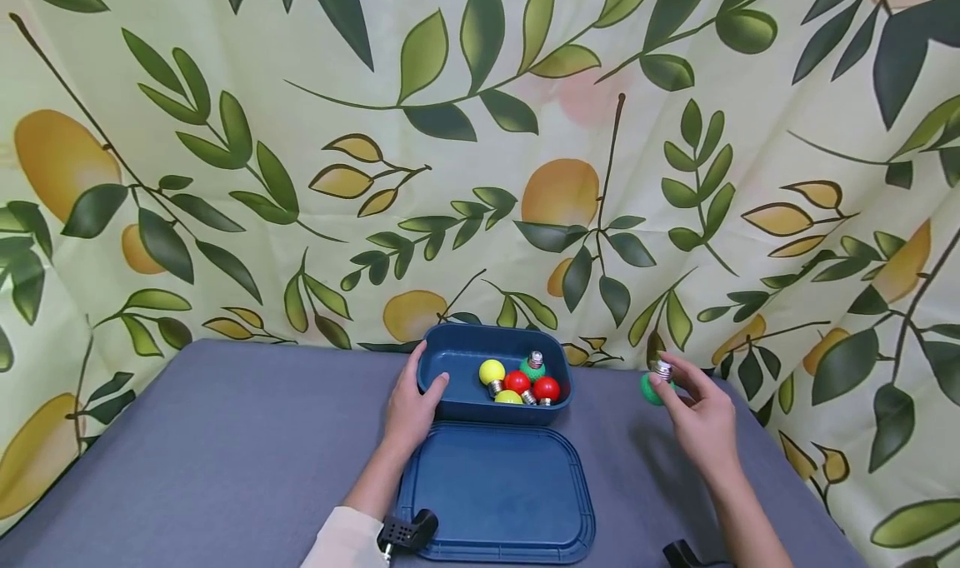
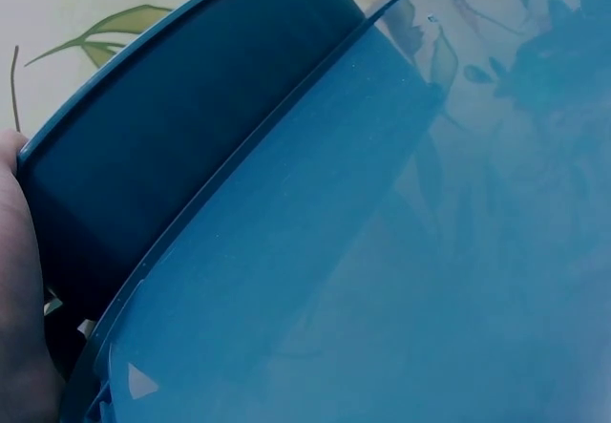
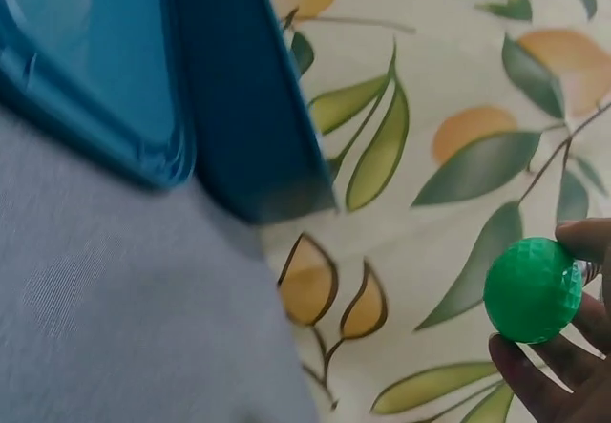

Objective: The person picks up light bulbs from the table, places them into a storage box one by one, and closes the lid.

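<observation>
My right hand (image 1: 703,418) pinches a green light bulb (image 3: 533,290) by its silver screw base, off to the right of the blue box and above the table. The green globe points down in the head view. My left hand (image 1: 411,401) grips the left end of the blue box (image 1: 461,410), thumb over the near rim and fingers along the side wall. Inside the box, on its right side, lie a yellow bulb (image 1: 492,371), a green bulb (image 1: 532,370), red bulbs (image 1: 547,388) and another yellow bulb (image 1: 508,397), partly hidden by the near wall.
A blue lid (image 1: 498,493) lies flat on the grey tablecloth (image 1: 247,460), right in front of the box. Behind the table hangs a leaf-and-fruit patterned curtain (image 1: 465,176). The table's right edge runs close to my right hand.
</observation>
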`<state>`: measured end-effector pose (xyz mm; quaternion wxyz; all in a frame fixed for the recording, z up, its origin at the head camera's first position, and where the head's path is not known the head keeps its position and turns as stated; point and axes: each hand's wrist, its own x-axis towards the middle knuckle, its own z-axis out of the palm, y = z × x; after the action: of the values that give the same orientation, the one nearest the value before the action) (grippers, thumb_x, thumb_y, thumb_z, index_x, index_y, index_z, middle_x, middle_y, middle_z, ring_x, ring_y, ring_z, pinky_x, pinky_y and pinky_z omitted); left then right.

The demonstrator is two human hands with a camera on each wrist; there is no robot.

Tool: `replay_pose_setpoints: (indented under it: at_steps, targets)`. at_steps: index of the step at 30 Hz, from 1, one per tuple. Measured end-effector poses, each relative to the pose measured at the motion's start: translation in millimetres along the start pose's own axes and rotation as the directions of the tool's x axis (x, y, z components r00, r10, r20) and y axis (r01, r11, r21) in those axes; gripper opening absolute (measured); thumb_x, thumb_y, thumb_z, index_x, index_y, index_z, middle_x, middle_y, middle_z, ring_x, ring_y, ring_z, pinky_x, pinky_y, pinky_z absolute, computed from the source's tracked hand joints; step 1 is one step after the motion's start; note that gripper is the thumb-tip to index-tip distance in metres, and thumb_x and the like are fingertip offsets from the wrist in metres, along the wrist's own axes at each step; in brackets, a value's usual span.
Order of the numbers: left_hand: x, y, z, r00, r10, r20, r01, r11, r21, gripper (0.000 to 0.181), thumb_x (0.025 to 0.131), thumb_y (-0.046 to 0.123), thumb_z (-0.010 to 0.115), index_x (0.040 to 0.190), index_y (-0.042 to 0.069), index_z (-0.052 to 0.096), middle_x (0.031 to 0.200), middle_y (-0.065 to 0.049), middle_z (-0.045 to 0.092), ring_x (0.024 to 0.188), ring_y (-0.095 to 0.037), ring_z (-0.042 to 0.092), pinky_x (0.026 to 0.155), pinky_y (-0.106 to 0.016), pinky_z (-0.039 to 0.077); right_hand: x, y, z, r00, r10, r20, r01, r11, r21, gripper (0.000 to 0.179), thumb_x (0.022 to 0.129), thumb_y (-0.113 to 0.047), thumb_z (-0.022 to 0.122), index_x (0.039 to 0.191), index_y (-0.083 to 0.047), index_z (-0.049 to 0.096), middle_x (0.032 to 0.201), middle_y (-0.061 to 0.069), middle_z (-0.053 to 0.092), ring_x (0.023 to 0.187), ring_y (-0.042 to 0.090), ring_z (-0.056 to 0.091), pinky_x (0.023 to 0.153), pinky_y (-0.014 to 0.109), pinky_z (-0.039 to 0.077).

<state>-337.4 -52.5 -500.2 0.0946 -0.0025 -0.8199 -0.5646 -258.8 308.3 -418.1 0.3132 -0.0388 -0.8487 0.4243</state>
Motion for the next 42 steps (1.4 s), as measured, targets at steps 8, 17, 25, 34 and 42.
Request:
replay_pose_setpoints:
  at_steps: [8, 17, 25, 34, 42]
  targets:
    - [-0.9, 0.6, -0.7, 1.000, -0.007, -0.001, 0.007, 1.000, 0.003, 0.065, 0.099, 0.036, 0.061, 0.158, 0.036, 0.033, 0.165, -0.009, 0.034, 0.150, -0.038, 0.035, 0.117, -0.064, 0.030, 5.0, -26, 5, 0.997, -0.041, 0.058, 0.039, 0.998, 0.041, 0.038, 0.096, -0.019, 0.070, 0.134, -0.012, 0.066, 0.101, -0.031, 0.061, 0.095, -0.018, 0.059, 0.077, 0.003, 0.048]
    - [-2.5, 4.4, -1.6, 1.000, -0.004, -0.012, 0.004, 1.000, 0.011, 0.065, 0.099, 0.035, 0.062, 0.157, 0.033, 0.034, 0.164, -0.010, 0.036, 0.150, -0.038, 0.036, 0.117, -0.064, 0.031, 16.3, -78, 26, 0.997, -0.054, 0.055, 0.043, 0.980, 0.197, 0.035, 0.098, -0.020, 0.067, 0.133, -0.014, 0.067, 0.107, -0.017, 0.069, 0.100, -0.006, 0.064, 0.078, 0.008, 0.050]
    - [-2.2, 3.9, 0.9, 1.000, 0.006, -0.012, -0.006, 1.000, 0.001, 0.064, 0.099, 0.035, 0.063, 0.157, 0.032, 0.035, 0.164, -0.009, 0.037, 0.150, -0.037, 0.037, 0.116, -0.064, 0.031, 26.8, -111, 53, 0.992, -0.128, 0.010, 0.119, 0.945, 0.305, 0.033, 0.097, -0.014, 0.068, 0.131, -0.012, 0.068, 0.112, 0.008, 0.070, 0.102, 0.003, 0.064, 0.076, 0.011, 0.053]
    - [-3.0, 6.6, 4.5, 1.000, -0.001, -0.025, 0.001, 1.000, -0.008, 0.063, 0.098, 0.036, 0.063, 0.156, 0.034, 0.037, 0.164, -0.008, 0.038, 0.149, -0.036, 0.038, 0.116, -0.064, 0.032, 35.4, -119, 76, 0.993, -0.122, -0.013, 0.117, 0.915, 0.385, 0.032, 0.097, -0.014, 0.068, 0.128, -0.010, 0.069, 0.108, 0.004, 0.069, 0.102, 0.007, 0.064, 0.077, 0.011, 0.053]
    - [-1.8, 4.0, 3.3, 1.000, 0.004, -0.027, -0.005, 1.000, -0.027, 0.063, 0.099, 0.034, 0.062, 0.156, 0.034, 0.037, 0.164, -0.007, 0.037, 0.150, -0.036, 0.036, 0.117, -0.064, 0.031, 35.7, -106, 97, 0.990, -0.129, 0.064, 0.095, 0.918, 0.385, 0.034, 0.097, -0.012, 0.067, 0.130, -0.004, 0.066, 0.121, 0.017, 0.070, 0.104, 0.005, 0.063, 0.078, 0.008, 0.052]
